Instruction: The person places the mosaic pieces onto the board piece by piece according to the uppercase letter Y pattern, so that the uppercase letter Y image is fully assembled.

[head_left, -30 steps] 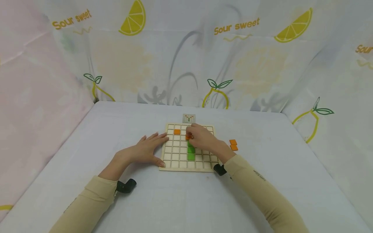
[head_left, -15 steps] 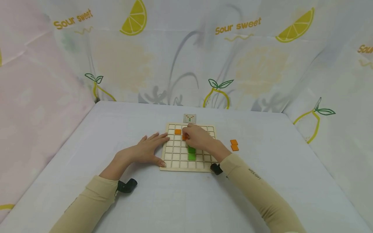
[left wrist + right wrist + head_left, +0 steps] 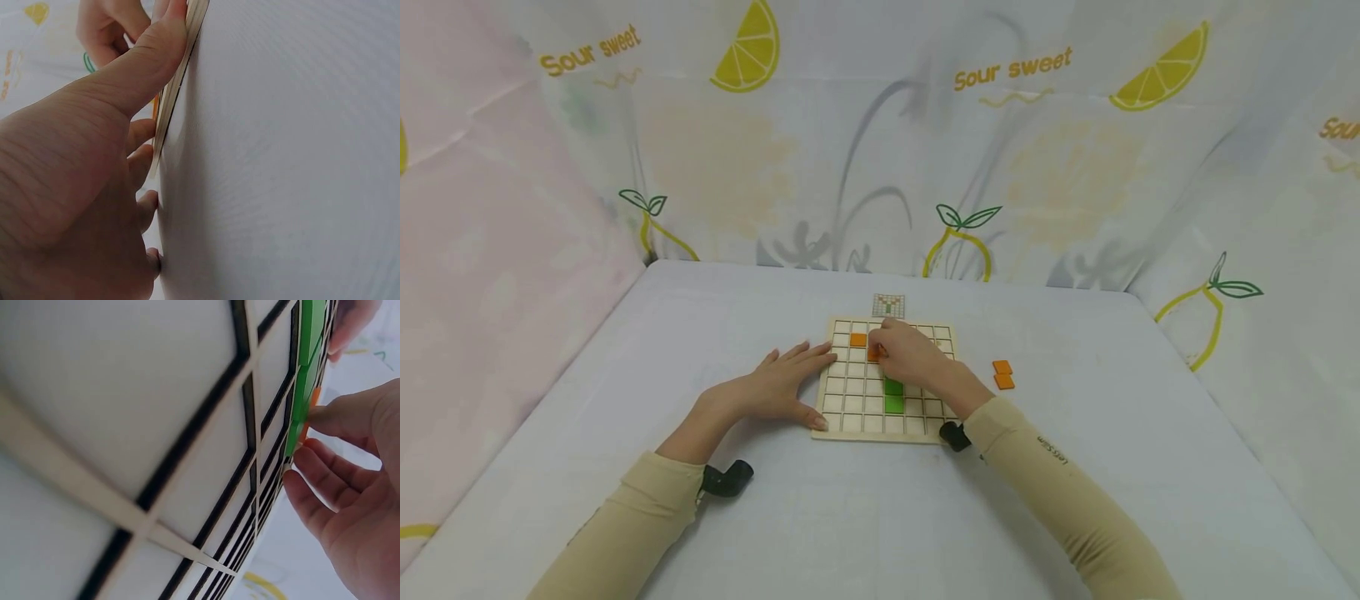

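At the far left, a tan sleeve [image 3: 640, 517] is covering the left forearm, with a black wrist device [image 3: 728, 480] sitting below that wrist. The left hand [image 3: 777, 386] is lying spread and grasping nothing, its thumb pressing on the near corner of the wooden grid board [image 3: 853, 386] and its foremost fingertips touching the board's left edge. Just right of those fingertips, the first orange tile [image 3: 858, 340] is lying in a square. Between this tile and the right hand's knuckles, the second orange tile [image 3: 873, 355] is sitting over the board, the right hand [image 3: 916, 354] pinching it with thumb and fingertips; whether it is lying flat in its square, I cannot tell. Just beyond the right hand, a small pattern card [image 3: 889, 306] is resting. Nearer the person, green tiles [image 3: 893, 404] are running in a column from beneath that hand. Right of its wrist, two loose orange tiles [image 3: 1002, 367] are lying together on the white cloth [image 3: 1075, 400].
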The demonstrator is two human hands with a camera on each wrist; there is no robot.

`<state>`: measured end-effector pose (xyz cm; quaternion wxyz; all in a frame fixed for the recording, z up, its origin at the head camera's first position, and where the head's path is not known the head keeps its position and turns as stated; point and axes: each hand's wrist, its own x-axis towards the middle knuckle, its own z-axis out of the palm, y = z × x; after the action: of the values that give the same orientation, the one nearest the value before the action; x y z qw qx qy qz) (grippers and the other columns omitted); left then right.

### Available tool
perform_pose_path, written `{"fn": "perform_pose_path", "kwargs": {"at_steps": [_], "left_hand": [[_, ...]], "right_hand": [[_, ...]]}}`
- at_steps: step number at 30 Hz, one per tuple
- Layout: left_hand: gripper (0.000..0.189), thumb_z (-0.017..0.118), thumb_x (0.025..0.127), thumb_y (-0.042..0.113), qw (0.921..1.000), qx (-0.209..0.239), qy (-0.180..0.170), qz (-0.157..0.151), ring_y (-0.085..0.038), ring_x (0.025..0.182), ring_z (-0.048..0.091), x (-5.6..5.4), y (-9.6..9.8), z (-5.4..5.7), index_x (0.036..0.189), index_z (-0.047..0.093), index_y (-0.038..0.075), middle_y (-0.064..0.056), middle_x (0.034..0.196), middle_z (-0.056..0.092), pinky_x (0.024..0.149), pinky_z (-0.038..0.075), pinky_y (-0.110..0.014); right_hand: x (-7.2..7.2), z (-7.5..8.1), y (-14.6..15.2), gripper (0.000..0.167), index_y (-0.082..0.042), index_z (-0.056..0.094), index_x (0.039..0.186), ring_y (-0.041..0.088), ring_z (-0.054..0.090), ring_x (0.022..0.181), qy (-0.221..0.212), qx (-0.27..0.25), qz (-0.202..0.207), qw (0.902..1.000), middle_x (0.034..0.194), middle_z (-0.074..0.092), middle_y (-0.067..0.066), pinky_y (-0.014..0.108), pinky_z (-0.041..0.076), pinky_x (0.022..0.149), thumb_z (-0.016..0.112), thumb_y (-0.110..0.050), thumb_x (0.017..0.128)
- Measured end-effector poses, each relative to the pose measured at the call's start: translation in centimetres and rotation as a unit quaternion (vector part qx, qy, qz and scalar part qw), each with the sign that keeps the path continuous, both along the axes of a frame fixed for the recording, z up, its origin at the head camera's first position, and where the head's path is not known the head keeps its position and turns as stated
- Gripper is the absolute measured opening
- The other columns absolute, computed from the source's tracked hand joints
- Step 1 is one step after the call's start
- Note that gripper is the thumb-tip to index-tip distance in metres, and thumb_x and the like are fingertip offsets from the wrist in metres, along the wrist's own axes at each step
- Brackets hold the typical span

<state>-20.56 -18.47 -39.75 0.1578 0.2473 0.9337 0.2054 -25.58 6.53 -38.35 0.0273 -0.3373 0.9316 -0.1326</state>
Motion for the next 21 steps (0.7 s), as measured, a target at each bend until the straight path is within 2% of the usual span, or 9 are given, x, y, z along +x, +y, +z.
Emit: {"fn": "perform_pose_path", "kwargs": {"at_steps": [10, 21], "left_hand": [[0.113, 0.078, 0.07, 0.064, 1.0, -0.005, 0.0, 0.002, -0.037, 0.156, 0.004, -0.05, 0.01, -0.1, 0.159, 0.026, 0.019, -0.001, 0.169, 0.013, 0.119, 0.002, -0.07], [0.111, 0.078, 0.071, 0.063, 1.0, -0.001, 0.001, 0.0, -0.037, 0.156, 0.005, 0.06, 0.07, -0.02, 0.158, 0.027, 0.018, -0.001, 0.169, 0.013, 0.119, 0.002, -0.07]], "right_hand": [[0.23, 0.15, -0.3, 0.023, -0.01, 0.071, 0.101, 0.019, 0.057, 0.088, 0.01, 0.004, 0.007, 0.9999, 0.099, 0.061, 0.006, 0.031, 0.052, 0.081, 0.05, -0.001, 0.097], [0.29, 0.12, -0.18, 0.024, -0.012, 0.071, 0.101, 0.017, 0.057, 0.086, 0.007, 0.008, 0.008, 0.9999, 0.098, 0.061, 0.005, 0.03, 0.052, 0.081, 0.049, -0.002, 0.099]]}}
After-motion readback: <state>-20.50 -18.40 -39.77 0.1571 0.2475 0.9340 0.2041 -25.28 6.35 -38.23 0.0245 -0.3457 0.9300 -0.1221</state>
